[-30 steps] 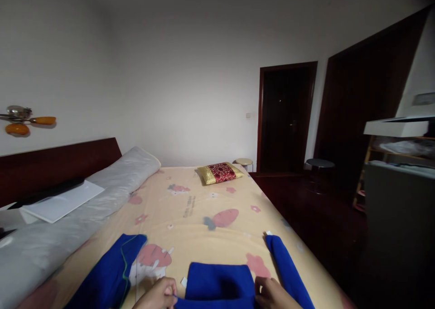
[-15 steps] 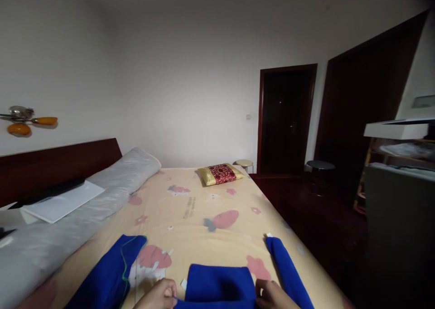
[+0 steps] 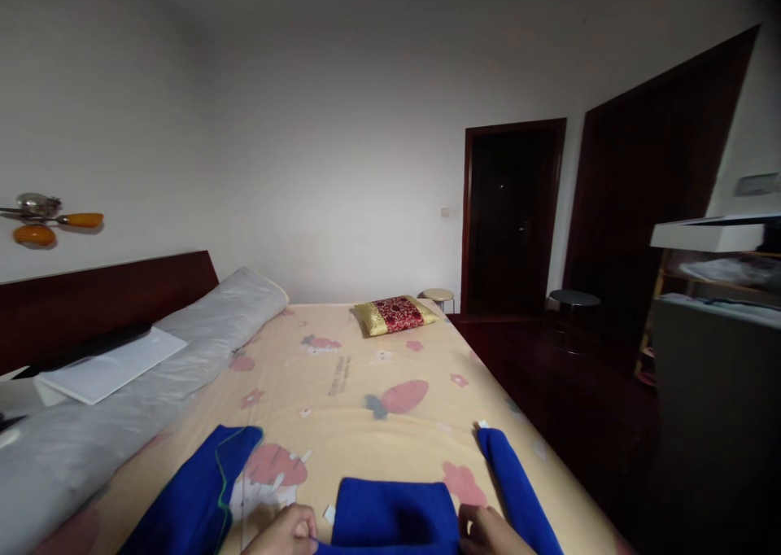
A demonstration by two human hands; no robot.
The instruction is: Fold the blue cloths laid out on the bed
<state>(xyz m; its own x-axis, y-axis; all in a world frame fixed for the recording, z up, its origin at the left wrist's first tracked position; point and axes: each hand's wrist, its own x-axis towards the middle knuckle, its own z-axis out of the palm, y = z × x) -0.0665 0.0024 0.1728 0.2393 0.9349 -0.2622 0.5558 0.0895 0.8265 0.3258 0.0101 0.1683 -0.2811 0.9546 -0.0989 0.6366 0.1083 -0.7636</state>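
A folded blue cloth (image 3: 394,510) lies at the bottom centre, a small white tag by its left edge. My left hand (image 3: 286,530) is closed, pinching the cloth's near left edge. At the near right edge, my right hand (image 3: 491,530) is closed on the same cloth. To the left rests another blue cloth (image 3: 189,490) with a green seam line. A narrow blue cloth strip (image 3: 518,490) lies right of my right hand, with a white tag at its far tip. The nearest part of the cloth is cut off by the frame's bottom.
The bed (image 3: 342,425) has a peach sheet printed with carrots and flowers. A gold and red pillow (image 3: 396,314) sits at its far end. Grey bedding (image 3: 207,327) with a white folder (image 3: 113,364) runs along the left. Stools (image 3: 573,299) and a shelf (image 3: 708,238) stand right.
The view has shifted very slightly. Both hands keep their grip on the folded blue cloth, with no other visible movement.
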